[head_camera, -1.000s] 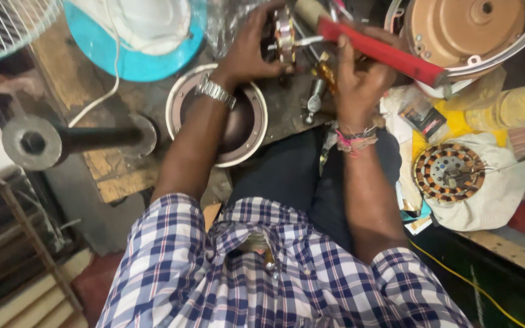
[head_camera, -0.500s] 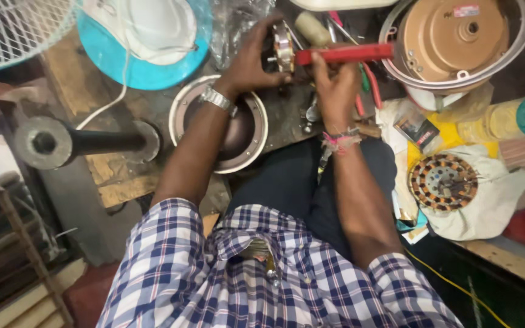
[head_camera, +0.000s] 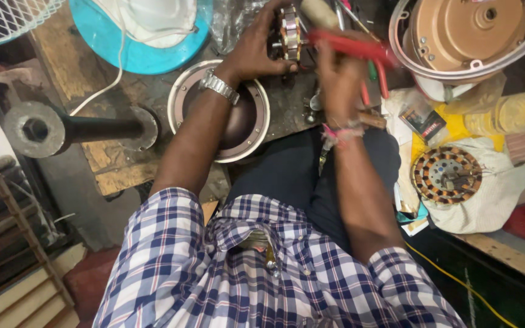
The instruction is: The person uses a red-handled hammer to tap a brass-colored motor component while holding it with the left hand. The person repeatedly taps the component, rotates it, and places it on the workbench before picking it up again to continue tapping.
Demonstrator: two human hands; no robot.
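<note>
L hand [head_camera: 256, 48] clenched round small motor [head_camera: 288, 33], held above far edge of counter [head_camera: 287, 106], just beyond metal bowl [head_camera: 244, 118]. R hand [head_camera: 338, 76] grasping red pliers [head_camera: 350, 47], tip end at motor's right side; exact contact not clear. Nearby: copper-wound stator [head_camera: 446, 175] on white cloth [head_camera: 493, 194] at right, brown fan housing [head_camera: 466, 30] far right, blue base [head_camera: 132, 45] far left, w/ black pipe stand [head_camera: 71, 129] at left.

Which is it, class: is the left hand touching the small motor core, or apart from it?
Touching. The head view shows the left hand wrapped around the motor core, fingers over its side with no gap.
</note>
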